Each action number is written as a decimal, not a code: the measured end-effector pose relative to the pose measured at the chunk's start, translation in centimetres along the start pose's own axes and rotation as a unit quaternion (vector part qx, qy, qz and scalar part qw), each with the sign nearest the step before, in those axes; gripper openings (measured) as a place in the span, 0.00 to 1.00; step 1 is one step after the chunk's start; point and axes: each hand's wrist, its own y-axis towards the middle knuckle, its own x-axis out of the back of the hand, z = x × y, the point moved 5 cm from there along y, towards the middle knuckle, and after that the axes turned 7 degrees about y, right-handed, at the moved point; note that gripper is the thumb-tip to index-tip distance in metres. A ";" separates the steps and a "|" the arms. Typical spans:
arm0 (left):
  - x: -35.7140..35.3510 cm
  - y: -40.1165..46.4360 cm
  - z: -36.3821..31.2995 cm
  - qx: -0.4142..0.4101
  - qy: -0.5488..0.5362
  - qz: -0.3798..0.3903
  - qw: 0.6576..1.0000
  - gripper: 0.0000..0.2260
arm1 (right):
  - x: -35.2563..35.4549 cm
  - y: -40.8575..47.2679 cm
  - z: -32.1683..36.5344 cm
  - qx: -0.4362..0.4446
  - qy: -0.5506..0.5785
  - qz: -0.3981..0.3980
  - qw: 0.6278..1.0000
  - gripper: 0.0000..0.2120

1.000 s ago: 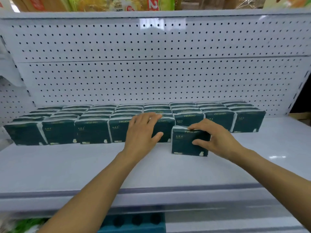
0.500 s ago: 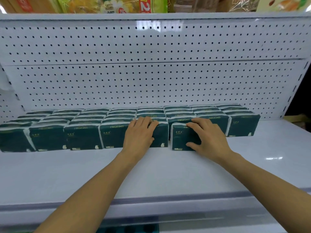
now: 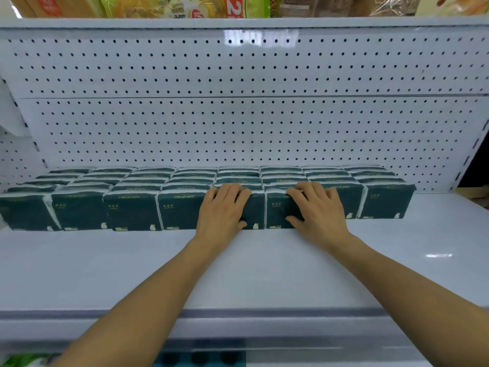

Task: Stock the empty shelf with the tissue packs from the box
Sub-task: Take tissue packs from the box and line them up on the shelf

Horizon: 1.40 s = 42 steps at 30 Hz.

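Both my hands lie flat, fingers straight: left hand (image 3: 225, 207) and right hand (image 3: 317, 207) pressing front-row tissue packs (image 3: 276, 211) mid-shelf (image 3: 238, 274); soft, light, slippery film, I judge; grasp by the sides.

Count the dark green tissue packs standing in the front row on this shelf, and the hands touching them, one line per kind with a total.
Front-row tissue packs: 8
Hands, left hand and right hand, both on that row: 2
Total: 10
Packs in the rows behind are too tightly packed to count surely.
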 end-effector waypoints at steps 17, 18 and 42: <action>12.2 -11.8 0.4 0.204 -0.044 0.048 0.977 0.26 | 6.0 -5.8 10.8 0.048 0.125 0.014 0.991 0.23; 13.0 -13.4 0.6 0.208 -0.041 0.055 0.976 0.25 | 6.0 -6.5 12.1 0.062 0.141 0.021 0.988 0.22; 19.9 -60.2 20.9 0.369 0.027 0.433 0.822 0.32 | -4.2 -20.4 56.2 0.223 0.318 0.326 0.862 0.24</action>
